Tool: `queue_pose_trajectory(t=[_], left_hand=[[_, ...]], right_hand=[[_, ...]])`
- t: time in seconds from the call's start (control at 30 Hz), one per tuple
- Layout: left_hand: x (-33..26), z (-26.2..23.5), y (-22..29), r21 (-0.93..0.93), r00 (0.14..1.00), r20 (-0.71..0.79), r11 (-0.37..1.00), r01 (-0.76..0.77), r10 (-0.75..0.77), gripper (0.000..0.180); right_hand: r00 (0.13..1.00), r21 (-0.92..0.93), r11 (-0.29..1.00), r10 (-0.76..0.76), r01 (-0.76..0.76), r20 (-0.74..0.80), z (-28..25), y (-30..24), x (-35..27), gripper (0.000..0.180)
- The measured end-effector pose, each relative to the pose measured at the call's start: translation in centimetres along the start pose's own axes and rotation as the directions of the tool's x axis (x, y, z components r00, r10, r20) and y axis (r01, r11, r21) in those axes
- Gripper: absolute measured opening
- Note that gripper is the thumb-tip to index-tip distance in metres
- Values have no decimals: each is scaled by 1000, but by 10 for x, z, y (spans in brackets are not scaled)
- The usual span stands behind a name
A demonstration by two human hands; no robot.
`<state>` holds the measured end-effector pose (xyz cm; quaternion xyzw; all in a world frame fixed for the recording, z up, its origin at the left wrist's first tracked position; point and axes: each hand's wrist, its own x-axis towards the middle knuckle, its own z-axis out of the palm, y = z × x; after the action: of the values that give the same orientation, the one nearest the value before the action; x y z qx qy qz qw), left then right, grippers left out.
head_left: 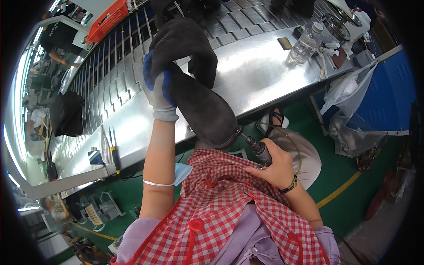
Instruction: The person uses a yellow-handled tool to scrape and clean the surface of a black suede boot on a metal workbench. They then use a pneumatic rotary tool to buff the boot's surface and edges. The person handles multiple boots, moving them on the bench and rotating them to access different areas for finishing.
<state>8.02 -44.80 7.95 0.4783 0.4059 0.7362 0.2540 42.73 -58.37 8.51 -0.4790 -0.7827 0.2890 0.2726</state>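
My left hand [158, 95], in a grey and blue work glove, is closed around the middle of a black suede-like boot [205, 110]. The boot's soft shaft folds over above the glove, and its rounded toe points down toward me, past the metal table edge. In my bare right hand [279, 168] is a slim dark rotary grinder [259, 151], with a hose trailing behind it. Its thin shank ends in a small round head close to the sole edge at the toe; whether they touch, I cannot tell. A light blue face mask [181, 173] hangs from my left forearm by its loop.
A slatted metal conveyor [240, 20] runs beyond the table, with more black footwear on it. A yellow-black screwdriver [115, 154] lies at the left edge. A clear bottle [305, 46] stands at the right. An orange-red basket [107, 20] and a blue cabinet [382, 97] flank the area.
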Motion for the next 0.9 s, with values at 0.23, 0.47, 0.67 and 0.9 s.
queue_pose_trajectory(t=[0.23, 0.47, 0.67, 0.9], left_hand=[[-1, 5, 5, -18, 998, 32, 999, -44, 45, 61], [0, 24, 0, 176, 989, -62, 977, -124, 137, 55], [-9, 101, -3, 632, 957, -147, 768, -103, 249, 76], [-2, 128, -27, 745, 964, -10, 646, -170, 264, 68]], right_hand=[[994, -102, 990, -101, 97, -41, 2, -1, 0, 73], [989, -16, 994, -113, 112, -90, 0, -1, -4, 72], [943, 6, 999, 37, -38, -329, 1, 55, 5, 75], [930, 61, 981, 194, -184, -313, 10, 110, 8, 75]])
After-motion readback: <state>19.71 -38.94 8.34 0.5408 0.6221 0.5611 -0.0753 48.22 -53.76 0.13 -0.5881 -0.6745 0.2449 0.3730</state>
